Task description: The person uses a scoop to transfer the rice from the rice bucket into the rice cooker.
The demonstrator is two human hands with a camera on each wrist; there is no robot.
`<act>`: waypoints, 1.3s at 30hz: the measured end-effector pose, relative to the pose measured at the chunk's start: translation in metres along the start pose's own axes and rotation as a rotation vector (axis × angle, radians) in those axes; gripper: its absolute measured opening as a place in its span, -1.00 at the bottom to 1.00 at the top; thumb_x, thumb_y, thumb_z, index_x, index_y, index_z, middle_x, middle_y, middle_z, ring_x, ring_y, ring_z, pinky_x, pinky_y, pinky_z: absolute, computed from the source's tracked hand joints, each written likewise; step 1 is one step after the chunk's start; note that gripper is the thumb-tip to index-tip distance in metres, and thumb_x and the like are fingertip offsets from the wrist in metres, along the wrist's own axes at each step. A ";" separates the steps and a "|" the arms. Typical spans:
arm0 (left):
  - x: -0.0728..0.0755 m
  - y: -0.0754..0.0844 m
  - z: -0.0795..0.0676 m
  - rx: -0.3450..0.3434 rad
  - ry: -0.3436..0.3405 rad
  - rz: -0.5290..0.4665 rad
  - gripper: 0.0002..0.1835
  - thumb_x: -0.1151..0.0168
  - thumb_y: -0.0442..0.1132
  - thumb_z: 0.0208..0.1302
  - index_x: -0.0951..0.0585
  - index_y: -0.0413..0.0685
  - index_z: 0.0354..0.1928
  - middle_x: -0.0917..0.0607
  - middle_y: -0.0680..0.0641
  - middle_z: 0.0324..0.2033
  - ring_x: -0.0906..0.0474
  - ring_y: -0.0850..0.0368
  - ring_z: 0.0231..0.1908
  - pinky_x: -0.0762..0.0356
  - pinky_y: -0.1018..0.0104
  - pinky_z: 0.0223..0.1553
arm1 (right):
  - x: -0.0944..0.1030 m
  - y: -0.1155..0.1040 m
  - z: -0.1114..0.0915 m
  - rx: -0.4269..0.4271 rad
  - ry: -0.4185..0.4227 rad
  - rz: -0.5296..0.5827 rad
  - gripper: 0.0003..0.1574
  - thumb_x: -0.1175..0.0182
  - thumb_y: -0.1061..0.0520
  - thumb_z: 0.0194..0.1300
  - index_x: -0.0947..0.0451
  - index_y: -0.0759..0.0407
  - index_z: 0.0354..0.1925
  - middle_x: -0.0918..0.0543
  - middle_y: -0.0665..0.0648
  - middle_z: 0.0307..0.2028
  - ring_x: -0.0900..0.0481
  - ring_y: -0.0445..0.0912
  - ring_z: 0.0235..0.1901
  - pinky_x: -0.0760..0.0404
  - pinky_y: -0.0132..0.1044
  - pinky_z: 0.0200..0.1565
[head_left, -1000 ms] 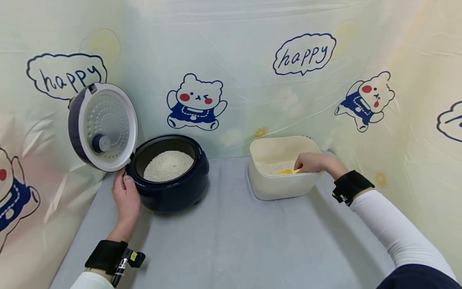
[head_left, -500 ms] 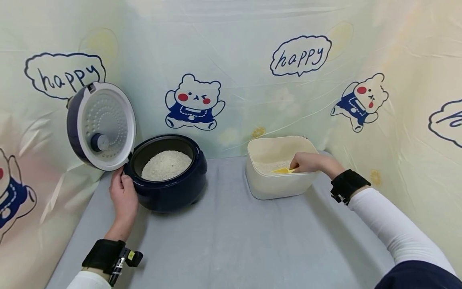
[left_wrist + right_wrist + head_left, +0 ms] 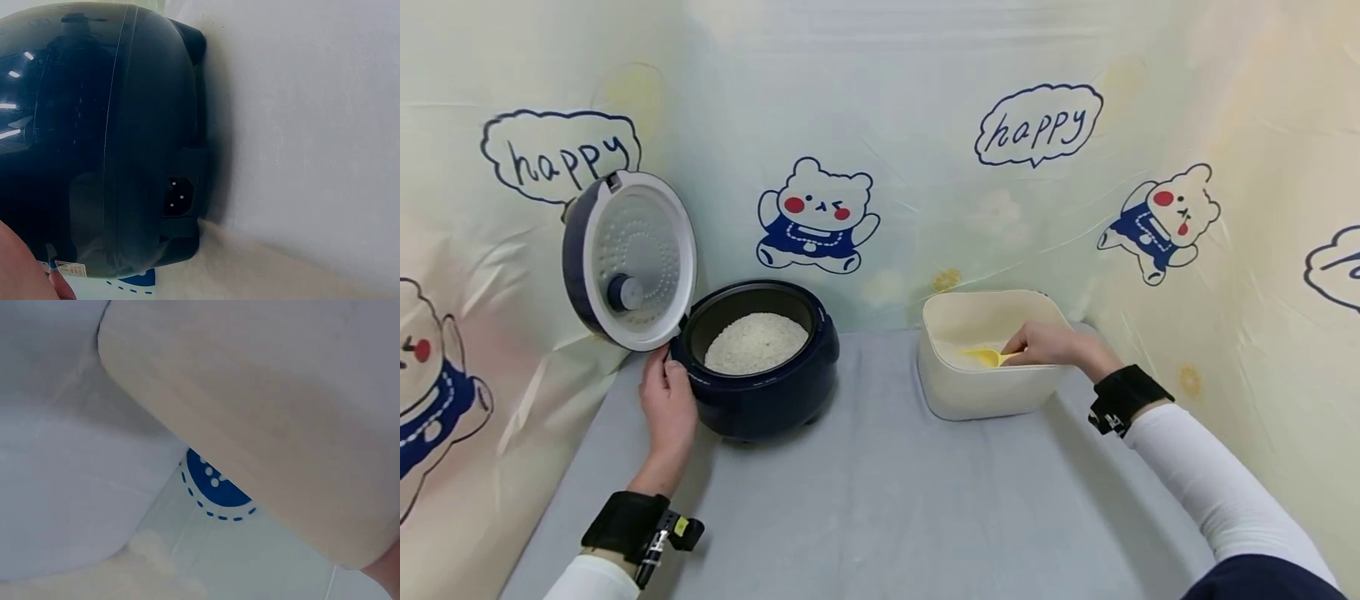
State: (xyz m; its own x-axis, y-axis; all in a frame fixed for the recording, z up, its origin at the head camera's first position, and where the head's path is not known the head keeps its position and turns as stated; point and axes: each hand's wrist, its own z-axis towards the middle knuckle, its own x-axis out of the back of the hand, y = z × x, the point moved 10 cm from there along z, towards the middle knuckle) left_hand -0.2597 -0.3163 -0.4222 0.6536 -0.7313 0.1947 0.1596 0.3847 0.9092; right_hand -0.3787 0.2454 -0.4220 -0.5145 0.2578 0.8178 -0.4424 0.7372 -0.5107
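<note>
In the head view, my left hand (image 3: 668, 408) rests its fairly straight fingers on the side of a dark blue rice cooker (image 3: 767, 408), just below the hinge of its raised lid (image 3: 638, 250). Part of that hand shows at the lower left of the left wrist view, by the cooker's wall (image 3: 62, 125). A mound of white rice (image 3: 756, 343) fills much of the pot. On the right, my right hand (image 3: 1045, 343) reaches over the rim of a cream container (image 3: 992, 394) and grips a yellow scoop (image 3: 985, 357), whose tip is down at the rice inside.
A grey cloth (image 3: 880, 483) covers the table under both vessels. Behind stands a patterned sheet (image 3: 910, 125) with bear drawings. In the left wrist view, a power socket (image 3: 179, 197) shows low on the cooker. The container's wall (image 3: 262, 425) fills much of the right wrist view.
The scoop in my right hand has shifted slightly left inside the container. My left hand stays at the cooker's side; the head view has moved a little.
</note>
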 end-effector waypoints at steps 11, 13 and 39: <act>-0.005 -0.003 -0.006 -0.043 0.003 -0.014 -0.52 0.18 -0.28 0.57 -0.47 -0.39 0.36 -0.52 -0.38 0.29 -0.38 -0.22 0.25 -0.25 0.23 0.30 | 0.008 0.003 -0.013 -0.039 0.004 0.086 -0.69 -0.39 0.05 0.39 -0.80 0.18 0.00 -0.66 0.00 -0.43 -0.46 -0.17 -0.55 -0.41 -0.39 -0.44; -0.004 -0.004 -0.005 -0.038 0.000 -0.016 -0.51 0.18 -0.26 0.58 -0.46 -0.38 0.37 -0.52 -0.37 0.31 -0.37 -0.22 0.28 -0.24 0.18 0.34 | 0.018 0.001 -0.014 -0.048 0.017 0.098 -0.65 -0.38 0.05 0.40 -0.78 0.22 0.04 -0.66 0.03 -0.42 -0.44 -0.17 -0.56 -0.39 -0.41 -0.46; 0.001 -0.001 0.001 0.001 -0.008 0.002 -0.49 0.21 -0.21 0.60 -0.44 -0.30 0.42 -0.49 -0.33 0.36 -0.29 -0.29 0.28 -0.14 -0.10 0.36 | 0.054 0.015 -0.057 -0.124 0.225 0.199 -0.59 -0.33 0.02 0.45 -0.72 0.24 0.12 -0.51 0.10 -0.52 -0.48 -0.04 -0.57 -0.45 -0.29 -0.50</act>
State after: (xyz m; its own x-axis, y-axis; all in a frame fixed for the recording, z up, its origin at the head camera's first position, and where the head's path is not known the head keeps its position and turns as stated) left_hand -0.2596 -0.3175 -0.4224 0.6481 -0.7350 0.1995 0.1577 0.3858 0.9090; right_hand -0.3716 0.3063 -0.3703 -0.4008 0.5259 0.7502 -0.2494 0.7253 -0.6417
